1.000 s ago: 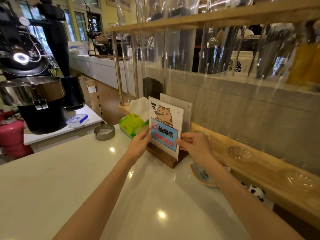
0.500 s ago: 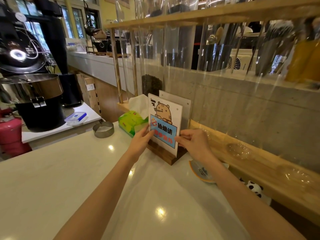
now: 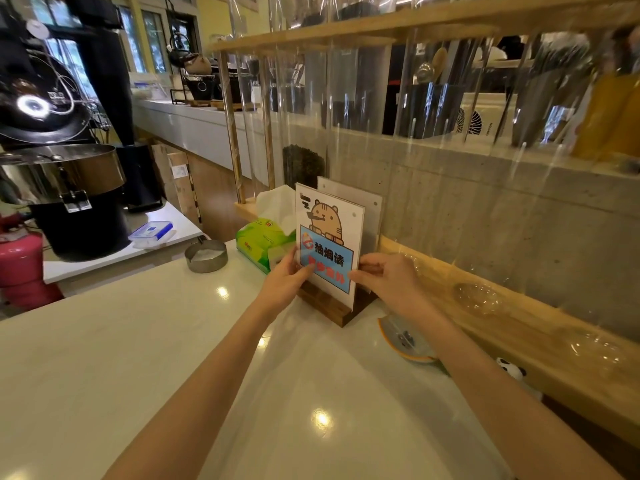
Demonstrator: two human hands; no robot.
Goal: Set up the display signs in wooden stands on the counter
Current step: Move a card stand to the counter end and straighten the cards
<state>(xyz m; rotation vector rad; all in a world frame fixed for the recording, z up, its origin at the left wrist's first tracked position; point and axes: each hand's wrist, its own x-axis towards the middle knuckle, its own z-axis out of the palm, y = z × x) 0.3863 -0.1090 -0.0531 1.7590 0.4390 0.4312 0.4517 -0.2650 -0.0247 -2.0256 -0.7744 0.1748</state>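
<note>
A clear acrylic sign [image 3: 327, 230] with a cartoon tiger and a blue panel stands upright in a dark wooden stand [image 3: 329, 306] on the white counter [image 3: 173, 358]. My left hand [image 3: 287, 278] pinches the sign's lower left edge. My right hand [image 3: 384, 277] grips its lower right edge. A second plain acrylic panel [image 3: 367, 206] stands right behind it in the same stand.
A green tissue box [image 3: 259, 244] and a round metal ashtray [image 3: 206, 256] sit left of the stand. An orange-rimmed dish [image 3: 405, 337] and a small panda figure [image 3: 510, 370] lie to the right. A wooden ledge [image 3: 519, 327] with hanging clear plastic runs behind.
Both hands stay on the sign's lower edges. The view has shifted slightly; the sign sits about the same in the stand.
</note>
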